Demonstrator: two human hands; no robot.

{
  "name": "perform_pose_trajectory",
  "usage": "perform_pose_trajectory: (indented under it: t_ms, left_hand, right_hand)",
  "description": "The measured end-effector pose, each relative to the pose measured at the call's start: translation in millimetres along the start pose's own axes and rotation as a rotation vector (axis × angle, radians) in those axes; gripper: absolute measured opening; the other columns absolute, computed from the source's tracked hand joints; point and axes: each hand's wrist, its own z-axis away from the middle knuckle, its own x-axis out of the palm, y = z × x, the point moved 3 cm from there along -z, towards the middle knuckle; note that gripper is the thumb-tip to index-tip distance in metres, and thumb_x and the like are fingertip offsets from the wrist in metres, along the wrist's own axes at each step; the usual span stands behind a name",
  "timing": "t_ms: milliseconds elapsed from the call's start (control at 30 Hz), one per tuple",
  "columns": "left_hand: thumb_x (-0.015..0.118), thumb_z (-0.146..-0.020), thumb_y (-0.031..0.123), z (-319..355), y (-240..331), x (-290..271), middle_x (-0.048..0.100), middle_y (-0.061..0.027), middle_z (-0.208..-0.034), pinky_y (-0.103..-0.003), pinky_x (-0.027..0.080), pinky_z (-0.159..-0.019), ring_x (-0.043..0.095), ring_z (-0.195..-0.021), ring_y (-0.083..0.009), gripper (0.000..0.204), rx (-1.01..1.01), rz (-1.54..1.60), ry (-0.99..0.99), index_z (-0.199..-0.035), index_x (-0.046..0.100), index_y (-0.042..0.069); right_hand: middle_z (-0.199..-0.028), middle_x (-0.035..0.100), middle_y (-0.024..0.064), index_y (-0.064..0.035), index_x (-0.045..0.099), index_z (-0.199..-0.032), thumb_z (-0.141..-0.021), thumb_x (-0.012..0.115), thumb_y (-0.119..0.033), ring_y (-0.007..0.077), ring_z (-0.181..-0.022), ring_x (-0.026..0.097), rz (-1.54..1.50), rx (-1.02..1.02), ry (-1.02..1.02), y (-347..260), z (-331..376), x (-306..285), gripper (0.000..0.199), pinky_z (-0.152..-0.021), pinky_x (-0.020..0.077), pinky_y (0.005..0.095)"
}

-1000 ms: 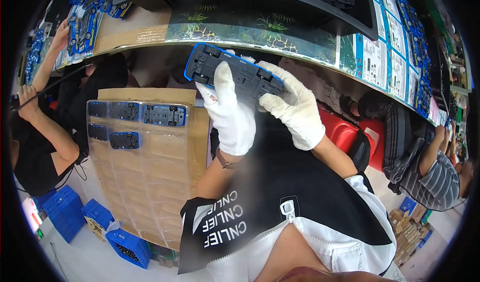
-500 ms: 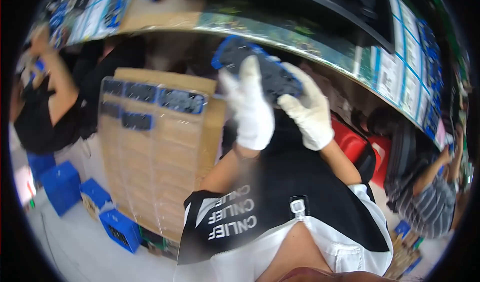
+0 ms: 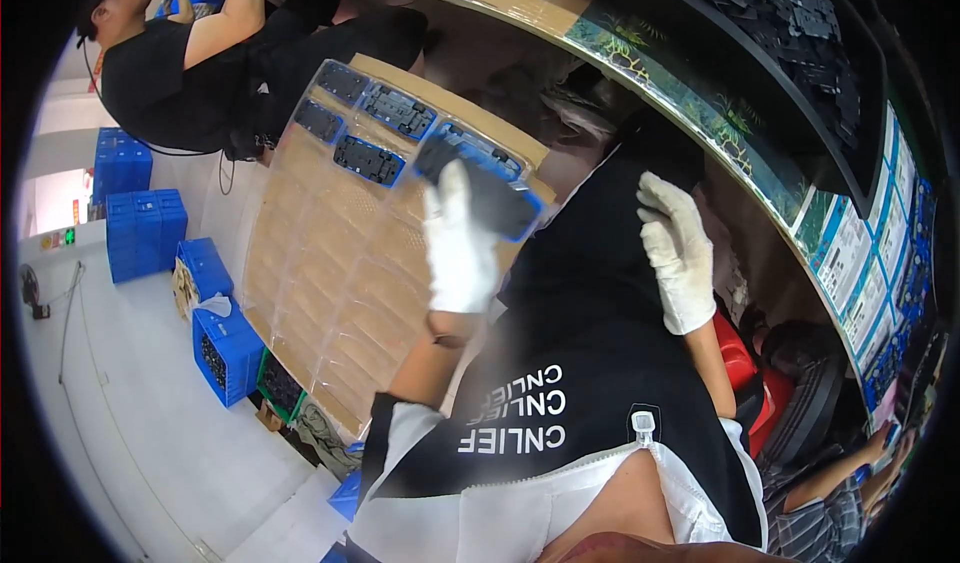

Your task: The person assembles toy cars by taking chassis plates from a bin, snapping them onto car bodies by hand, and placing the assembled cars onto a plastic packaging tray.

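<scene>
In the head view, the white-gloved left hand (image 3: 460, 253) grips a toy car (image 3: 500, 201), dark on its visible face with a blue rim; motion blurs it. One digit lies along the near side of the car, and how the other left fingers sit beneath is hidden. The car is just beyond those fingers, over the right edge of a clear tray (image 3: 325, 238); whether they touch cannot be told.

The tray spreads left of the left fingers, on cardboard (image 3: 450, 95), and bears five similar cars (image 3: 397, 110) beyond and to the left of the fingertips: three in the far row, two in the next.

The gloved right hand (image 3: 682, 263) is well apart, its fingers (image 3: 665, 198) loosely curled and free, above the dark clothing. Beyond the right fingers runs the worktop (image 3: 800, 225), carrying a black bin (image 3: 745, 48) of dark parts.
</scene>
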Motion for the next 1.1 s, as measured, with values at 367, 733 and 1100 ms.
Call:
perform_pose_trajectory:
  t_ms: [367,733,1100]
  left_hand:
    - [0.059,-0.100,0.021,-72,-8,-124,0.069,-0.0077,-0.104,-0.038,0.057,-0.081,0.068,-0.096,-0.0216,0.027,-0.248,-0.346,-0.117,-0.122,0.055,0.006]
    - [0.057,-0.098,0.017,-60,43,-101,0.066,-0.0124,-0.113,-0.043,0.055,-0.087,0.066,-0.102,-0.0288,0.017,-0.517,-0.698,-0.227,-0.110,0.064,0.008]
    - [0.049,-0.102,0.029,-13,9,-30,0.058,-0.0086,-0.128,-0.042,0.048,-0.097,0.058,-0.110,-0.0253,0.036,-0.441,-0.326,-0.298,-0.132,0.055,0.011]
  right_hand:
    - [-0.111,0.063,0.0080,-0.0020,0.066,-0.118,-0.096,0.063,-0.011,0.0145,-0.097,0.062,0.045,0.055,0.033,-15,8,-37,0.024,-0.086,0.0507,0.0274]
    - [-0.096,0.066,0.0117,-0.0077,0.066,-0.112,-0.090,0.066,-0.005,0.0266,-0.083,0.067,0.463,-0.288,0.705,-59,97,-188,0.023,-0.073,0.0540,0.0341]
    - [-0.122,0.060,0.0166,-0.0072,0.055,-0.126,-0.071,0.084,-0.033,0.0331,-0.114,0.058,1.031,0.463,1.888,22,255,-429,0.067,-0.098,0.0460,0.0403]
